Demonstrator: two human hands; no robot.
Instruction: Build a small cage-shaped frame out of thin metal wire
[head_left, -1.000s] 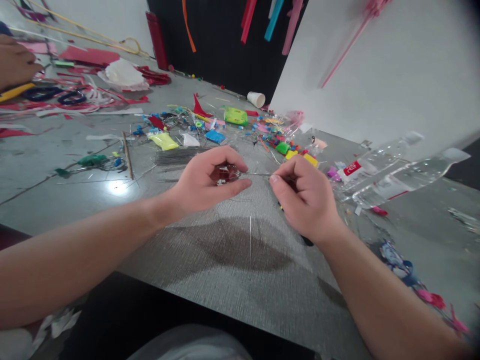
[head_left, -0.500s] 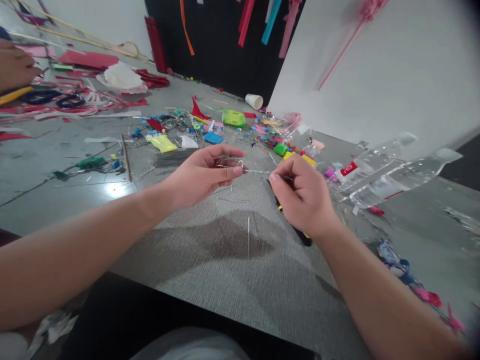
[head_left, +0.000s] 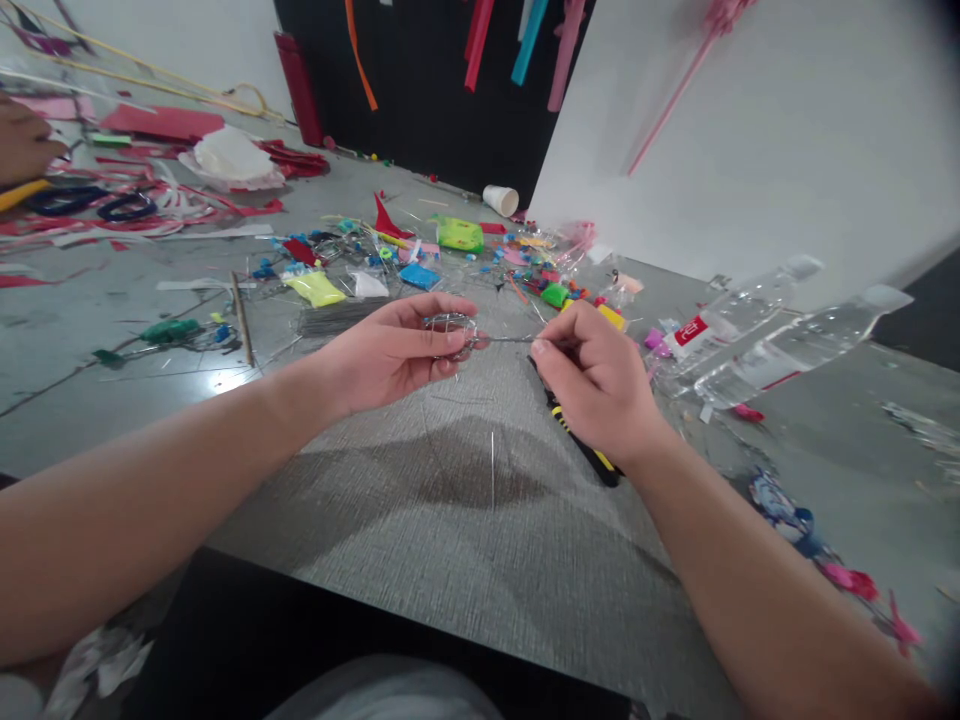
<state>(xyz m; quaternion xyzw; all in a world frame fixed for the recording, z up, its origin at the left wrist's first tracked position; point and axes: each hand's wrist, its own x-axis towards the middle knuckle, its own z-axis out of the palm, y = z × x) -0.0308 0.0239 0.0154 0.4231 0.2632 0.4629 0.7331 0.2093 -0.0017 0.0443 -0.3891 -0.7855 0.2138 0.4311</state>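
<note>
My left hand [head_left: 390,350] pinches a small coil of thin silver wire [head_left: 450,325] between thumb and fingers, just above the grey table [head_left: 420,520]. A straight end of that wire [head_left: 510,339] runs right to my right hand [head_left: 592,385], which pinches it between thumb and forefinger. Under my right hand lies a black and yellow tool [head_left: 581,445]. One loose straight wire [head_left: 492,468] rests on the table in front of my hands.
Two clear plastic bottles [head_left: 757,335] lie at the right. Coloured beads, bags and scraps [head_left: 457,250] litter the table beyond my hands, with a bundle of wires [head_left: 337,317]. Another person's hand [head_left: 22,145] works at the far left. A white cup [head_left: 499,199] lies at the back.
My left hand has opened from a closed grip around a reddish piece to a fingertip pinch on the wire coil. Both hands have shifted slightly left and up in view.
</note>
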